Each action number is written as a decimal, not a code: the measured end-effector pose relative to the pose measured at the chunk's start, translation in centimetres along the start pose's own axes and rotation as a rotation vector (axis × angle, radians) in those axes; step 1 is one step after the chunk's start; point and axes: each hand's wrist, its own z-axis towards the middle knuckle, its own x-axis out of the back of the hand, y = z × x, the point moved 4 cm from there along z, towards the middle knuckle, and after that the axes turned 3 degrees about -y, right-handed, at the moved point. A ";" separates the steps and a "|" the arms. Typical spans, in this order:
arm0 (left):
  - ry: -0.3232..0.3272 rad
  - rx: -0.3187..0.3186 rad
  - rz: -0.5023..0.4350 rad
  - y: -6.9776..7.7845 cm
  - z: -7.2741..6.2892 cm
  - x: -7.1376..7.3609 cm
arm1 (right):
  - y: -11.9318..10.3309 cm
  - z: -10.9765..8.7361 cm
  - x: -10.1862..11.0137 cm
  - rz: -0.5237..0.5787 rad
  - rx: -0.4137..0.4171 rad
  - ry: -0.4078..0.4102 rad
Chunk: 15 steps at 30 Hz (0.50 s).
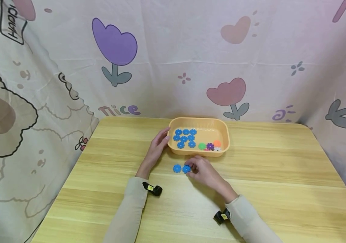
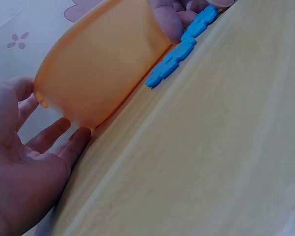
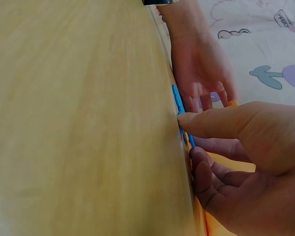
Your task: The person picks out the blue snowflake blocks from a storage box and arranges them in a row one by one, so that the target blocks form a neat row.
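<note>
My right hand (image 1: pixel 204 172) pinches a blue snowflake disc (image 1: pixel 186 169) between thumb and fingers, low over the table in front of the bin. Just left of it lies another blue disc (image 1: pixel 177 168), flat on the wood. The left hand (image 1: pixel 157 147) rests its extended fingers against the left end of a peach plastic bin (image 1: pixel 198 153). In the left wrist view, those fingertips touch the bin's wall (image 2: pixel 98 69) from rim to base. Several blue discs (image 1: pixel 183 138) lie in the left half of the bin.
At the bin's front right lie a green disc (image 1: pixel 202 146), a purple one (image 1: pixel 210 146), an orange one (image 1: pixel 217 143) and a white one (image 1: pixel 218 149). The wooden table (image 1: pixel 270 162) meets a printed cloth backdrop (image 1: pixel 173 44) behind the bin.
</note>
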 end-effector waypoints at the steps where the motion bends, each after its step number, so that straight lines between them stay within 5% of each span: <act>1: -0.002 -0.003 -0.001 0.0 0.0 0.0 | 0.0 0.0 0.0 -0.001 0.003 0.001; 15: 0.000 -0.010 -0.019 -0.2 0.0 0.0 | -1.3 -0.2 1.0 0.046 0.054 -0.049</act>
